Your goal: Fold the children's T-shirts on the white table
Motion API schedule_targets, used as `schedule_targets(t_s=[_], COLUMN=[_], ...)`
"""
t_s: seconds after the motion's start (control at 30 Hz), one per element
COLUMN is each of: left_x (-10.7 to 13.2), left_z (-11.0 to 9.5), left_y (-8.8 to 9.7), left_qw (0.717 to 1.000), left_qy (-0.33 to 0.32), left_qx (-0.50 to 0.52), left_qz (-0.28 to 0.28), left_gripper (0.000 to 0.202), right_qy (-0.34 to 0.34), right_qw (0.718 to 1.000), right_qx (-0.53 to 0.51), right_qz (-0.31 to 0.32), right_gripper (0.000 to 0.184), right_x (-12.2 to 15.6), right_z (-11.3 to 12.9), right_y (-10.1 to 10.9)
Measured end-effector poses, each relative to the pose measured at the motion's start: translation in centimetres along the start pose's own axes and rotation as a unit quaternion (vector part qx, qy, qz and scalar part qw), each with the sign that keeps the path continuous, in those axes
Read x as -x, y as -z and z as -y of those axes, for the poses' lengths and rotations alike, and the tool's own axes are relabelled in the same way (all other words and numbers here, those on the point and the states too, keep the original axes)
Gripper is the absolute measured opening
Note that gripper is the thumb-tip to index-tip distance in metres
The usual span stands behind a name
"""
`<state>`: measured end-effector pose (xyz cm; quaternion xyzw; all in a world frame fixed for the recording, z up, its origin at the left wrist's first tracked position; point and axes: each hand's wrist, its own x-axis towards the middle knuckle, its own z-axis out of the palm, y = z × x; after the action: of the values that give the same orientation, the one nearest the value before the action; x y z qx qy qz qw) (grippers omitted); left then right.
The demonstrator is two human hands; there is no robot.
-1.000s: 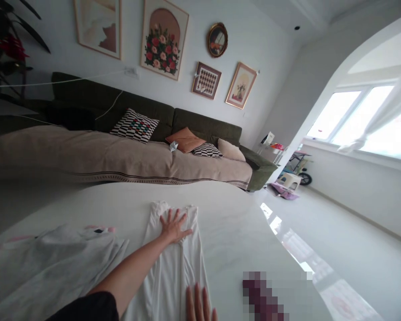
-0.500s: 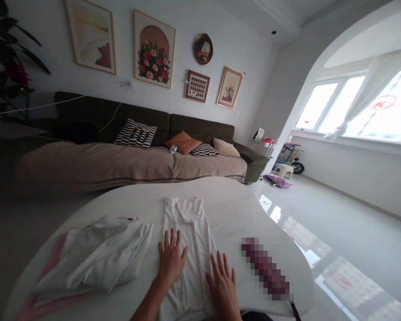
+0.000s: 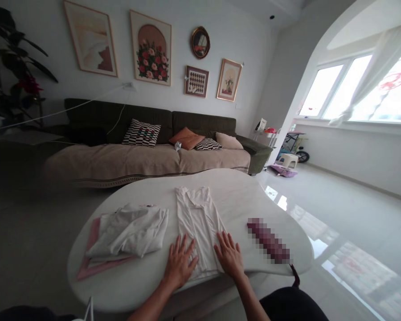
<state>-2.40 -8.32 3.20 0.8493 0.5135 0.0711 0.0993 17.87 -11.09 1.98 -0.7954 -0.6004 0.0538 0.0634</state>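
A thin white garment point(image 3: 200, 223), narrowed into a long strip with its neckline at the far end, lies on the white table point(image 3: 147, 285). My left hand point(image 3: 181, 261) rests flat on the garment's near left edge, fingers spread. On its near right edge lies my right hand point(image 3: 230, 255), palm down with the fingers stretched out. Left of my hands is a rumpled pile of white clothing point(image 3: 130, 229) on top of a pink cloth point(image 3: 92, 240). To the right lies a long dark red item point(image 3: 269, 240), pixelated so its kind is hidden, with a strap at its near end.
The table's rounded edge point(image 3: 308, 249) curves on the right, with shiny floor point(image 3: 347, 209) past it. Beyond the table stands a sofa point(image 3: 147, 165) with a beige cover and several cushions. My knee point(image 3: 294, 305) shows at the lower right.
The view has shifted, so the table's near edge now shows. Both hands have slid toward the near end of the white garment, staying flat on it.
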Motion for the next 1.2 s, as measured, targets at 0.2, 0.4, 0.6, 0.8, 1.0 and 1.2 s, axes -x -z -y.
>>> schedule_targets(t_s=[0.2, 0.4, 0.6, 0.8, 1.0, 1.2], left_x=[0.0, -0.1, -0.2, -0.3, -0.5, -0.4], left_z=[0.1, 0.4, 0.7, 0.9, 1.3, 2.0], left_y=[-0.1, -0.5, -0.8, -0.7, -0.9, -1.0], left_qw=[1.0, 1.0, 1.0, 0.999, 0.998, 0.997], left_qy=[0.001, -0.004, -0.002, -0.006, -0.011, -0.025], left_qx=[-0.002, 0.01, 0.03, 0.051, 0.058, 0.069], left_qz=[0.001, -0.001, 0.0, 0.006, 0.02, 0.018], left_gripper=[0.056, 0.056, 0.055, 0.055, 0.057, 0.055], right_qy=[0.009, 0.006, 0.004, 0.007, 0.003, 0.004], right_qw=[1.0, 1.0, 1.0, 1.0, 0.999, 0.999], right_qx=[0.0, -0.002, -0.01, -0.014, -0.021, -0.023], right_qz=[-0.02, -0.02, -0.021, -0.027, -0.03, -0.028], right_gripper=[0.054, 0.054, 0.054, 0.055, 0.055, 0.056], right_x=[-0.1, -0.2, -0.3, -0.3, -0.4, -0.5], right_z=[-0.3, -0.3, -0.3, -0.4, -0.4, -0.5], right_y=[-0.6, -0.6, -0.7, -0.9, -0.9, -1.0])
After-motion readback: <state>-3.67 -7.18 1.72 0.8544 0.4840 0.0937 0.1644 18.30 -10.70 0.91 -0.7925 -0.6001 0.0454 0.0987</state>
